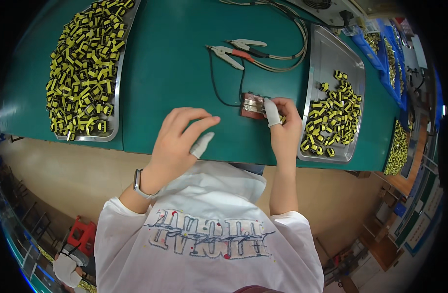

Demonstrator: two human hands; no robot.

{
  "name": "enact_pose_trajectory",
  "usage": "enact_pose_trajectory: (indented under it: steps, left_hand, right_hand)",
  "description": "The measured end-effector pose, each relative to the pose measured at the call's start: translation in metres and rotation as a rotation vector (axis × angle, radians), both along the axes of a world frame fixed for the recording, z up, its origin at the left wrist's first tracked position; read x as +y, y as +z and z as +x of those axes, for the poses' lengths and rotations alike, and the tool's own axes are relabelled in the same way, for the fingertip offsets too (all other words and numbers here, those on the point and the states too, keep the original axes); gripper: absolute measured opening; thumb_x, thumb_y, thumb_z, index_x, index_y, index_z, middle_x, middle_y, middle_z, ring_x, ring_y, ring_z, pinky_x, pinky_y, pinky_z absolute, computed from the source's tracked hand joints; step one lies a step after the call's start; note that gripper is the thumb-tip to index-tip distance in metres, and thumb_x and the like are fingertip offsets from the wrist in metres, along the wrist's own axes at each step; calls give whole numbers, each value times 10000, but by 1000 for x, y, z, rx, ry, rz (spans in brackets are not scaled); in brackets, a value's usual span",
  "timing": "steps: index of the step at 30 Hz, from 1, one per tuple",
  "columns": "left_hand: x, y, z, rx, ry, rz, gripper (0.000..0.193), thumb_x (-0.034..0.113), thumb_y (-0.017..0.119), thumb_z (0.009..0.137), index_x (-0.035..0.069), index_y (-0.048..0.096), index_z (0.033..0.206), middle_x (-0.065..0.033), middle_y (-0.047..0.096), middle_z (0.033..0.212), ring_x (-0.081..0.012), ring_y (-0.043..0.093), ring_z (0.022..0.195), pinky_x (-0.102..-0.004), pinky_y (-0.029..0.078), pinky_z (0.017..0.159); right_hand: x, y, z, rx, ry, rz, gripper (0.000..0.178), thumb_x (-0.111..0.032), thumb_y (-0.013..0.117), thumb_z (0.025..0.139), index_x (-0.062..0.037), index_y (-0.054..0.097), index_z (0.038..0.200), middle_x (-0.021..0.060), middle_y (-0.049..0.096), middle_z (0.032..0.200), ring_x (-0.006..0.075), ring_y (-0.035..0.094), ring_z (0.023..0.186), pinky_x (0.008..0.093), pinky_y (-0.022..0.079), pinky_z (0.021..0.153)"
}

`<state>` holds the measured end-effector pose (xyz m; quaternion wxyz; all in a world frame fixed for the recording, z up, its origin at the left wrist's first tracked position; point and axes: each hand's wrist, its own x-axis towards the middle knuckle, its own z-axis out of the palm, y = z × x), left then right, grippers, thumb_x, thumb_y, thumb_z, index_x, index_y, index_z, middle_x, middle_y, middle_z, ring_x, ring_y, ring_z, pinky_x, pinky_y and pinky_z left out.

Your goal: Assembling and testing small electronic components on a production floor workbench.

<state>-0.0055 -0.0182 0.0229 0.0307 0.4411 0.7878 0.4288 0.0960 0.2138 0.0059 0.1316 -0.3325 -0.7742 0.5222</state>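
My right hand (285, 128) is closed in a pinch at the right end of a small reddish-brown test fixture (252, 106) with metal contact strips. A bit of a small yellow-and-black transformer (282, 118) shows between its fingers; the rest is hidden. A white finger cot covers the thumb. My left hand (177, 139) hovers over the green table (185, 73), left of the fixture, fingers apart and holding nothing. It too has a white cot on the thumb. Two dark wires lead from the fixture to a pair of test clips (226, 54), one marked red, one black.
On the left, a metal tray (117, 97) is heaped with yellow-and-black transformers (85, 73). A second metal tray (326, 46) at right holds a smaller pile. Grey cables (302, 41) curl behind the clips toward an instrument (326, 7). Blue bins (380, 53) stand far right.
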Motion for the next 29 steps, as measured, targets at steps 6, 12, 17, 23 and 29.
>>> enact_pose_trajectory:
  steps: [6,12,17,23,29]
  left_hand:
    - [-27,-2,-8,50,220,-2,358,-55,743,781,75,721,1114,-80,663,1106,-307,633,1026,-410,525,872]
    - [-54,-4,-16,129,384,88,383,-100,708,738,75,728,1078,-77,670,1096,-312,626,1039,-415,513,897]
    - [-77,2,-25,216,486,117,373,-97,698,726,82,735,1051,-74,666,1125,-319,602,1090,-431,495,944]
    - [-104,-5,-37,258,754,101,352,-56,708,738,100,737,1052,-67,636,1222,-324,535,1196,-447,440,1034]
    - [-129,-20,-61,318,987,105,263,-23,713,852,118,738,1073,-79,611,1280,-332,483,1264,-483,368,1109]
  right_hand:
    - [8,-1,6,-6,50,-82,189,-191,715,998,-28,655,1071,28,700,868,77,601,771,226,397,604]
    - [17,-10,17,97,10,59,194,-152,705,996,-11,659,1120,43,694,936,96,631,837,231,448,653]
    - [48,8,35,100,-291,431,230,-115,686,991,9,665,1184,77,693,1057,171,651,959,309,518,856]
    - [87,19,58,-240,-227,906,284,-121,671,971,-15,678,1234,191,622,1299,392,576,1178,478,433,1045]
    - [36,28,9,-31,-84,919,442,-196,735,960,-54,614,1360,184,539,1456,375,429,1403,480,340,1161]
